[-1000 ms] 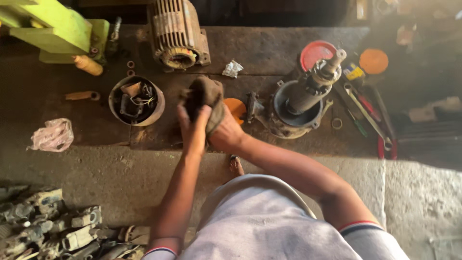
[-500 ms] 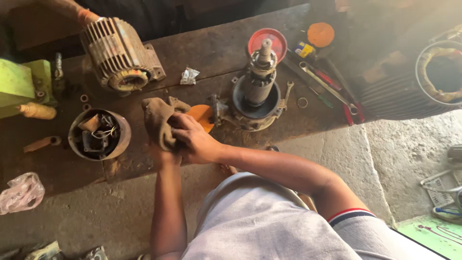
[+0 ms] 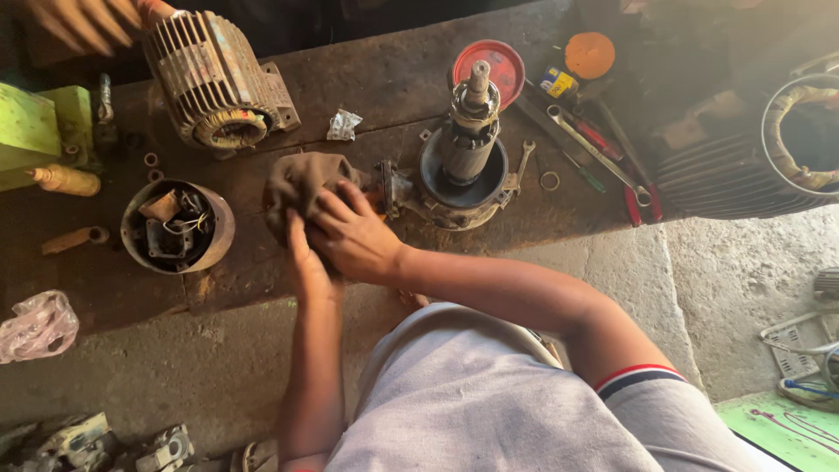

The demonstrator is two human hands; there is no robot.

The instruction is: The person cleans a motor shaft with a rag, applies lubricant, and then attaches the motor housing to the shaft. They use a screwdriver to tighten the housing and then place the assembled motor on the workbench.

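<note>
Both my hands are pressed together over a dirty brown rag (image 3: 301, 182) above the dark workbench (image 3: 367, 96). My right hand (image 3: 354, 236) lies on top, fingers spread over the rag. My left hand (image 3: 308, 262) is mostly hidden under the right one, gripping the rag from below. Something orange peeks out beside the rag near my right fingers; I cannot tell what it is. Just right of my hands stands a motor rotor (image 3: 468, 144) upright in its round end housing.
A finned motor stator (image 3: 218, 87) lies at the back left, another person's hand (image 3: 79, 17) above it. A round tin of small parts (image 3: 176, 225), wrenches (image 3: 585, 144), a red lid (image 3: 494, 61), an orange lid (image 3: 590, 54), a plastic bag (image 3: 37, 325), and a second finned housing (image 3: 769, 157) at right.
My hands with the rag have stayed on the bench while the view shifted left and tilted. My right hand now covers the rag more flatly.
</note>
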